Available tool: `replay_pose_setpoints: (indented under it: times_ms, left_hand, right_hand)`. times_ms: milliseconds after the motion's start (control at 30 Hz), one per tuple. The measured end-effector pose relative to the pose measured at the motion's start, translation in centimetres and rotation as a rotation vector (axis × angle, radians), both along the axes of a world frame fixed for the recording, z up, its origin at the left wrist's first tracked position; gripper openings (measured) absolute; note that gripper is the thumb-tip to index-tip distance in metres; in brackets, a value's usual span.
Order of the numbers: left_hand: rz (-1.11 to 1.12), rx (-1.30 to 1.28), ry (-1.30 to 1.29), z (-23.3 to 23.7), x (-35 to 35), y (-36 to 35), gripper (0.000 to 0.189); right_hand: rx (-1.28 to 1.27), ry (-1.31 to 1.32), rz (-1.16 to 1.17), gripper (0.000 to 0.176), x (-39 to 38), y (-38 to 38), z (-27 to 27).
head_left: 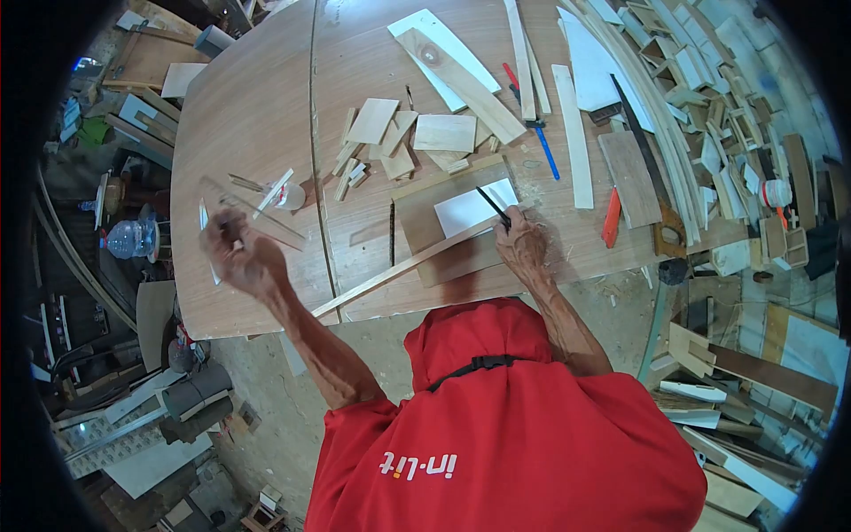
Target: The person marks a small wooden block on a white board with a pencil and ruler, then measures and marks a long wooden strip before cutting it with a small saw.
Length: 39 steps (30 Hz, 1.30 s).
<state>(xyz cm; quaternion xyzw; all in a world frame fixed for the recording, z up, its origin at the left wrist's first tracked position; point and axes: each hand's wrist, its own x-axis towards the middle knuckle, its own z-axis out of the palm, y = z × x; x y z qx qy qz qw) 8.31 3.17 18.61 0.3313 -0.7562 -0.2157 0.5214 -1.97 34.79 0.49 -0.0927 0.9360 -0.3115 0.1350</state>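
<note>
the desk (257, 115), brown and wood-grained, spreads in front of both grips and past them on every side except the near one, where the red garment (505, 443) covers the person's body behind the grips. farther forward of the right grip (521, 239), a wide white board (456, 44) lies partly under a knotted plank (470, 84). the brown panel (417, 213) lies flat on the desk, just to the left of the right grip and partly under it. a long, narrow wood strip (399, 272) slants across the panel, from the fingers of the right grip down to the near edge of the desk, at the right of the left forearm.

the right grip is clenched around the dark stick (493, 203), which points forward and left out of its fingers, over the white sheet (461, 215); that sheet lies on the panel, just left of the right grip. the left grip (241, 253) is raised well to the left of the right one, blurred, its fingers curled; whether it is released or grasping something cannot be told. a clear, thin ruler-like piece (279, 232) shows right beside it.

forward and left of the right grip, small flat wood pieces (446, 133) lie in a loose heap. a small cup (291, 196) stands forward and right of the left grip.
</note>
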Motion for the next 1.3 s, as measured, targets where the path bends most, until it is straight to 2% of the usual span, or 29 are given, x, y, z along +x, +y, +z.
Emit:
replay_pose_setpoints:
  times_ms: [33,133,167,200,267,300,333,367,400,433,500,533,567,633,667,700,767,800,833,867,900,933,967,1033,1067,1100,1167,1233,1300]
  left_hand:
    - [-0.153,-0.008,0.147,1.0,0.1,0.5,0.009]
    - [-0.140,0.100,0.232,3.4,-0.1,4.9,0.007]
    - [-0.234,0.162,0.324,3.6,-0.3,6.1,0.006]
    - [-0.330,0.225,0.415,3.6,-0.6,7.3,0.007]
    - [-0.383,0.267,0.456,2.9,-1.1,9.3,0.007]
    - [-0.430,0.312,0.494,2.4,-1.3,10.2,0.007]
    - [-0.474,0.411,0.529,1.7,-1.6,11.1,0.006]
    - [-0.527,0.461,0.518,0.7,-2.1,11.9,0.007]
    - [-0.548,0.502,0.490,-0.3,-2.5,12.9,0.007]
    - [-0.570,0.540,0.465,-1.1,-3.1,13.9,0.008]
    - [-0.639,0.651,0.416,-3.0,-3.8,15.5,0.004]
    - [-0.663,0.686,0.381,-4.0,-4.2,16.3,0.005]
    - [-0.690,0.686,0.364,-4.9,-4.7,17.2,0.006]
    - [-0.754,0.737,0.295,-6.7,-5.6,19.4,0.007]
    - [-0.780,0.795,0.272,-7.6,-6.0,20.7,0.006]
    - [-0.805,0.850,0.252,-8.3,-6.5,21.8,0.006]
    - [-0.824,0.935,0.234,-9.7,-7.5,23.9,0.008]
    - [-0.823,0.953,0.198,-10.3,-7.9,24.7,0.009]
    - [-0.821,0.974,0.161,-10.9,-8.1,25.2,0.010]
    - [-0.823,0.975,0.162,-11.4,-8.1,25.1,0.010]
    - [-0.862,1.019,0.051,-12.0,-8.2,24.9,0.012]
    - [-0.898,1.059,-0.062,-12.7,-8.2,24.5,0.016]
    - [-0.900,1.058,-0.061,-13.9,-8.0,23.9,0.016]
    - [-0.748,0.091,-0.521,-15.6,-7.2,23.1,0.028]
    - [-0.690,0.098,-0.711,-15.8,-6.8,23.1,0.041]
    - [-0.697,0.096,-0.709,-16.3,-6.7,22.8,0.041]
    - [-0.686,-0.121,-0.978,-17.8,-6.5,22.4,0.043]
    - [-0.666,-0.162,-0.912,-17.1,-6.7,22.6,0.043]
    - [-0.682,-0.054,-0.650,-16.3,-6.9,22.8,0.040]
  right_hand:
    - [0.007,-0.010,0.029,0.028,0.0,0.1,0.3]
    - [-0.003,-0.012,0.046,0.030,0.2,0.2,0.2]
    - [-0.019,-0.001,0.038,0.032,0.2,0.1,0.0]
    - [-0.022,0.002,0.033,0.032,0.2,0.0,0.6]
    - [-0.080,-0.098,-0.077,0.031,0.3,0.0,2.2]
    - [-0.082,-0.095,-0.081,0.031,0.3,0.4,1.3]
    - [-0.154,0.049,-0.077,0.029,0.3,0.8,0.2]
    - [-0.225,0.194,-0.071,0.027,0.3,1.5,-1.0]
    - [-0.313,-0.133,-0.177,0.030,-0.7,2.2,-0.7]
    - [-0.315,-0.126,-0.179,0.030,-0.7,2.6,0.5]
    - [-0.502,0.180,-0.099,0.019,-0.4,3.9,3.1]
    - [-0.384,0.307,-0.073,0.020,-0.6,4.7,4.4]
    - [-0.385,0.314,-0.073,0.020,-1.0,5.2,5.3]
    - [-0.383,0.453,0.124,0.022,-1.6,6.3,6.8]
    - [-0.369,0.163,0.159,0.021,-1.7,6.9,7.5]
    - [-0.368,0.166,0.160,0.021,-1.4,6.9,7.5]
    - [-0.713,-0.080,0.145,0.021,-0.8,6.3,7.5]
    - [-0.668,0.026,0.225,0.021,-0.9,6.5,6.8]
    - [-0.666,0.027,0.223,0.021,-0.8,6.8,6.1]
    - [-0.657,-0.056,0.147,0.022,-0.6,7.1,5.5]
    - [-0.646,-0.137,0.071,0.023,-0.5,7.3,5.3]
    - [-0.645,-0.134,0.071,0.023,-0.3,7.8,5.2]
    - [-0.663,-0.157,0.015,0.023,-0.1,8.5,5.0]
    - [-0.683,-0.178,-0.047,0.024,-0.1,9.9,3.7]
    - [-0.680,-0.212,-0.081,0.024,-0.3,10.6,2.1]
    - [-0.675,-0.247,-0.116,0.025,-0.3,10.8,1.9]
    - [-0.711,-0.268,-0.141,0.026,-0.1,11.1,1.5]
    - [-0.696,-0.292,-0.171,0.026,0.1,10.6,2.1]
    - [-0.793,-0.327,-0.212,0.025,0.2,9.7,2.0]
